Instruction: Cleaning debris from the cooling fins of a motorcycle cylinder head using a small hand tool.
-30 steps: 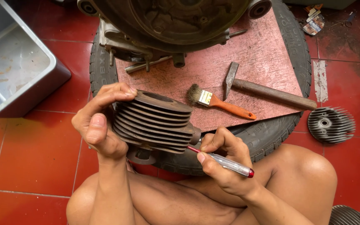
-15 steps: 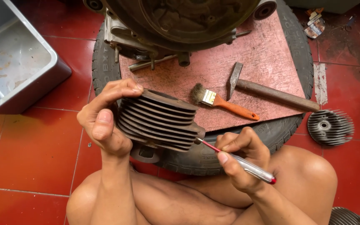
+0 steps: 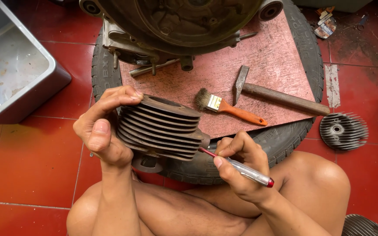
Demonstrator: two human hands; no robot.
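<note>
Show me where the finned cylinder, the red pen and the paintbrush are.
finned cylinder (image 3: 160,126): head view, on its side fins.
red pen (image 3: 250,172): head view, on the clear barrel.
paintbrush (image 3: 241,114): head view, on the orange handle.

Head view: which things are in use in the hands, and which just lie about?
In use:
ribbed grey metal engine cylinder, in left hand
clear red-tipped pen, in right hand

Lying about:
orange-handled paintbrush
wooden-handled hammer
finned round cylinder head
grey plastic tub

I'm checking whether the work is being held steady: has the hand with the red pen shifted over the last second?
Yes. The right hand with the pen drifted slightly right, away from the orange-handled brush.
</note>
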